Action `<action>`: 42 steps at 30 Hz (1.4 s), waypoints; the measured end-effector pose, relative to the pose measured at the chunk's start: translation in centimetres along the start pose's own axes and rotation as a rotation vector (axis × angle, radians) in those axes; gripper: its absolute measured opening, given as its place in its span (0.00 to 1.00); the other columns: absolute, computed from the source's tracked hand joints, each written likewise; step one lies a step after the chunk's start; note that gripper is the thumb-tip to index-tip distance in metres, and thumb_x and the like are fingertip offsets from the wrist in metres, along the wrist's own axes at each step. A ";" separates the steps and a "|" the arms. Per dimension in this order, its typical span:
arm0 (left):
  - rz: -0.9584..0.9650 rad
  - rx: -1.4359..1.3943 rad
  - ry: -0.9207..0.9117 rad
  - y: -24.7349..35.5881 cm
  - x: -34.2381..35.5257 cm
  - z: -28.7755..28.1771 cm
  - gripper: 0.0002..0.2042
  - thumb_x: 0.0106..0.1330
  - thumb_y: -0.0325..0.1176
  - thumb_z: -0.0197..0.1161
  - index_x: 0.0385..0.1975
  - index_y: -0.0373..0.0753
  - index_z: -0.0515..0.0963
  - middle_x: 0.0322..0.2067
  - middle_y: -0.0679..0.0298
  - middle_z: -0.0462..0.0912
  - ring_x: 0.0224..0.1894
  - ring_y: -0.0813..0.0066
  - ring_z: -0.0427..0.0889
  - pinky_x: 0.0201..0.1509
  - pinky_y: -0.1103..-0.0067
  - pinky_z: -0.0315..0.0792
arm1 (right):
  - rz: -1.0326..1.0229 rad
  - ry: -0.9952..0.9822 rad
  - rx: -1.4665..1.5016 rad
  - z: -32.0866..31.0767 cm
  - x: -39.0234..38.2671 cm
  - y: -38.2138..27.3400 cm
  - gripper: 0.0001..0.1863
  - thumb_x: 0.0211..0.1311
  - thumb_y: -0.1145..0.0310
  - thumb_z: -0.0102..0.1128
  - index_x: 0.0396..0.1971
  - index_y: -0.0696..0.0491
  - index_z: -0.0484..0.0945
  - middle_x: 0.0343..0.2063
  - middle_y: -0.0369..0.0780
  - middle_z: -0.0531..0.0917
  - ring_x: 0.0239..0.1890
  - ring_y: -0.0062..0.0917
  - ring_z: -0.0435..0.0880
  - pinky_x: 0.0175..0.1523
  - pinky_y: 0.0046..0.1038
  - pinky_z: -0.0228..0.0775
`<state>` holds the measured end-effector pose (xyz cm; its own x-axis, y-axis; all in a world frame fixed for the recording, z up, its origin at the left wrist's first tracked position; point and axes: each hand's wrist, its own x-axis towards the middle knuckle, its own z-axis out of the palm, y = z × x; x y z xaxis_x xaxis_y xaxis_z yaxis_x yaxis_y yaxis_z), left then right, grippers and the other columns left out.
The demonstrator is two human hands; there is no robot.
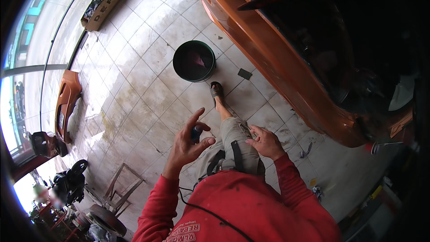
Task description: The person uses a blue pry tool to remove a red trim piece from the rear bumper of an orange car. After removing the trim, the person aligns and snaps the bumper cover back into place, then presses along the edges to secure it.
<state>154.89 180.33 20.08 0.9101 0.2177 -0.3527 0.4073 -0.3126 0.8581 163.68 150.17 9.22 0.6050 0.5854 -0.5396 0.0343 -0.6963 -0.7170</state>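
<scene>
A small dark blue object (196, 133) sits in my left hand (186, 141), held by the curled fingers while the index finger and thumb stand apart. Most of it is hidden, so its kind does not show. My right hand (268, 144) holds nothing; its fingers are spread over the right leg of my grey shorts (236, 130). On the tiles ahead stands a dark green bucket (178, 66) with something pinkish inside. Just right of the bucket, a small dark flat piece (244, 74) lies on the floor. My sandalled foot (217, 90) is close to the bucket.
An orange car body (286, 62) runs along the right side. At the left, an orange bumper (67, 103) leans by the glass front. A cardboard box (105, 11) lies at the far left; a wooden frame (121, 188) and a tyre (107, 220) are at the near left.
</scene>
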 end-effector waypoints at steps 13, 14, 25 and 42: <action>-0.454 0.377 -0.195 -29.4 8.4 -16.7 0.17 0.66 0.44 0.60 0.32 0.33 0.84 0.27 0.50 0.86 0.30 0.53 0.87 0.35 0.64 0.79 | -0.023 0.144 -0.030 -2.4 21.1 -13.6 0.31 0.62 0.59 0.72 0.62 0.56 0.76 0.48 0.47 0.87 0.43 0.39 0.87 0.50 0.37 0.79; -0.578 0.246 -0.162 -32.9 6.1 -18.6 0.17 0.66 0.43 0.58 0.32 0.32 0.84 0.25 0.49 0.86 0.28 0.54 0.87 0.34 0.63 0.79 | -0.044 0.146 -0.033 -2.8 23.1 -15.3 0.30 0.62 0.59 0.72 0.61 0.56 0.76 0.48 0.47 0.87 0.44 0.39 0.87 0.51 0.37 0.79; -1.130 0.083 -0.393 -42.7 4.6 -38.4 0.21 0.70 0.50 0.60 0.32 0.34 0.83 0.21 0.60 0.83 0.16 0.72 0.77 0.19 0.73 0.71 | 0.116 0.314 -0.114 0.9 35.1 -27.4 0.27 0.62 0.59 0.71 0.57 0.56 0.77 0.44 0.44 0.87 0.47 0.40 0.86 0.53 0.38 0.78; -0.179 0.267 -0.189 -22.4 48.1 -51.2 0.25 0.64 0.50 0.72 0.44 0.29 0.85 0.32 0.48 0.88 0.35 0.60 0.88 0.43 0.69 0.80 | 0.353 0.580 0.053 -1.9 43.4 -35.4 0.19 0.62 0.62 0.74 0.47 0.59 0.83 0.44 0.45 0.87 0.45 0.34 0.87 0.51 0.34 0.81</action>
<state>185.64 245.17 3.02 0.8106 0.1242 -0.5723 0.5443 -0.5202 0.6581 190.20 199.42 12.04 0.9020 -0.0014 -0.4318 -0.2740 -0.7746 -0.5700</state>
